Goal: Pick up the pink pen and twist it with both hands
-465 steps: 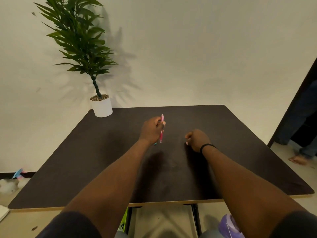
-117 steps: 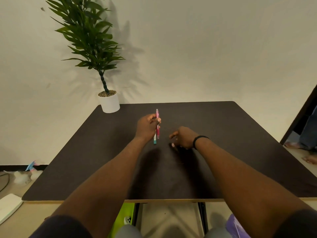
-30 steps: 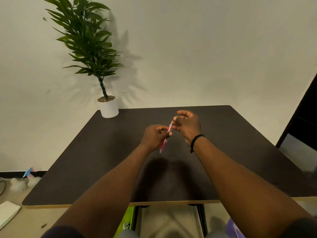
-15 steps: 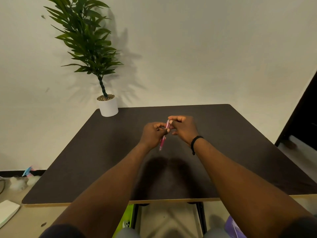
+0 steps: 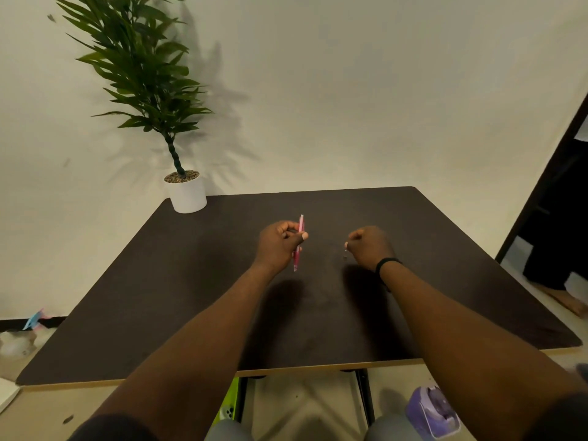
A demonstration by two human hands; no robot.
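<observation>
Pink pen upright over the table
Left hand (image 5: 280, 245) grips the pink pen (image 5: 298, 241); right hand (image 5: 369, 246), near on the right, pinches something tiny, unidentifiable; dark table (image 5: 191, 297) below.

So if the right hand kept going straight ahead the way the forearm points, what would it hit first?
Probably nothing soon. The right hand heads toward the far edge of the dark table, where the top shows bare; beyond is the wall. The pink pen stays off to its left. Depth is uncertain.
</observation>
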